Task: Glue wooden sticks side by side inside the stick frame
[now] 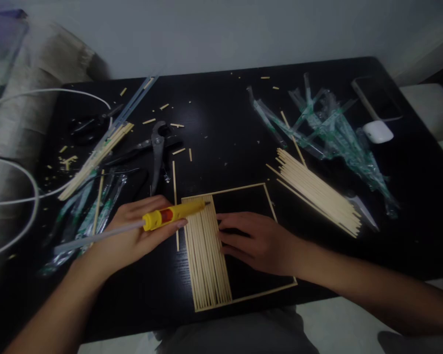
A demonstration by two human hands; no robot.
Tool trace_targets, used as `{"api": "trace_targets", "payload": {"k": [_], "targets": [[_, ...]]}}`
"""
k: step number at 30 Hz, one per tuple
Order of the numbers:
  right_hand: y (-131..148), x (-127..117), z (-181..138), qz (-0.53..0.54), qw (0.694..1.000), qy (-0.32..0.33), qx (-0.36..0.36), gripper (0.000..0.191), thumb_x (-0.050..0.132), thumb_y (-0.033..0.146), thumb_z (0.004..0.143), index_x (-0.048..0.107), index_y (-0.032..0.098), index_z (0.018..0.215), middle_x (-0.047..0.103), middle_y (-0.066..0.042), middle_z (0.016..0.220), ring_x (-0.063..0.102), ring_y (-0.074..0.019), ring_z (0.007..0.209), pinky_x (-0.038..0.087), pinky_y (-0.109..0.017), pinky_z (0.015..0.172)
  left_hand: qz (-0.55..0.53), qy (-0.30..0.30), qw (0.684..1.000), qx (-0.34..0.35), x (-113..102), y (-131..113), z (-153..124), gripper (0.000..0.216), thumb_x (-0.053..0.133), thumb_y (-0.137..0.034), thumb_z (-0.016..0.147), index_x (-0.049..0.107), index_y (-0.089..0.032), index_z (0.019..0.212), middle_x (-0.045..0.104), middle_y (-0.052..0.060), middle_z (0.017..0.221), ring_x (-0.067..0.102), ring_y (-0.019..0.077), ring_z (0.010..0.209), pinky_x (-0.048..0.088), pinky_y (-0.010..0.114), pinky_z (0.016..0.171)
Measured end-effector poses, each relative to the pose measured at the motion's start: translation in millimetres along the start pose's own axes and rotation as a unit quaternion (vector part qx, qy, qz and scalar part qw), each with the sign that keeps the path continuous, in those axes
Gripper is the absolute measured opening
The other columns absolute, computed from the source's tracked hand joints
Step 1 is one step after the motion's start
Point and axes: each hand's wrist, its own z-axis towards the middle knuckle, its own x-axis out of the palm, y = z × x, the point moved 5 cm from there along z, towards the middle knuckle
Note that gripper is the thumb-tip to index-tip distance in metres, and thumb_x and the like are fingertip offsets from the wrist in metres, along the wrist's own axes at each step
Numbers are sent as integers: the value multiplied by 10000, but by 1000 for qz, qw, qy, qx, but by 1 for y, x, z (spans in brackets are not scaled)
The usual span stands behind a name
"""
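My left hand [131, 233] is closed around a yellow hot glue gun [162, 216], a long translucent glue stick [103, 235] jutting from its back end. The gun's dark nozzle hovers over the upper part of a row of thin wooden sticks [208, 265]. Those sticks lie side by side across the left part of a rectangular stick frame [272, 201]. With fingers stretched out and slightly apart, my right hand [258, 241] touches the row's right edge with its fingertips. A loose stick [175, 184] lies just left of the frame.
Pliers [157, 147], black-handled scissors [91, 125], glue sticks [129, 108] and a white cable [35, 184] occupy the left. At right are a stick bundle [317, 191], a blade [365, 211], crumpled plastic wrappers [339, 128], a phone [376, 98] and a white case [378, 132].
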Motion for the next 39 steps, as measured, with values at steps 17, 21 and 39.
{"api": "trace_targets", "payload": {"k": [17, 21, 39], "targets": [[0, -2, 2, -7, 1000, 17, -6, 171, 728, 195, 1075, 753, 114, 1224, 828, -150, 1197, 778, -262, 1304, 684, -426, 1106, 0, -119, 989, -91, 3, 13, -7, 203, 688, -391, 1064, 680, -232, 937, 711, -14, 810, 676, 147, 656, 543, 276, 586], [1, -1, 2, -14, 1000, 8, -24, 163, 719, 212, 1087, 751, 95, 1196, 830, -155, 1173, 787, -263, 1289, 697, -413, 1080, -1, -130, 987, -94, 0, 15, -10, 189, 685, -396, 1067, 682, -233, 971, 706, -11, 822, 671, 152, 667, 534, 288, 598], [-67, -114, -37, -278, 875, 122, 377, 38, 691, 231, 982, 653, 227, 984, 786, -74, 936, 779, -278, 793, 589, -374, 705, -20, -144, 986, -86, 3, 14, -13, 200, 683, -381, 1055, 629, -248, 916, 641, -11, 789, 604, 147, 629, 455, 312, 556]]}}
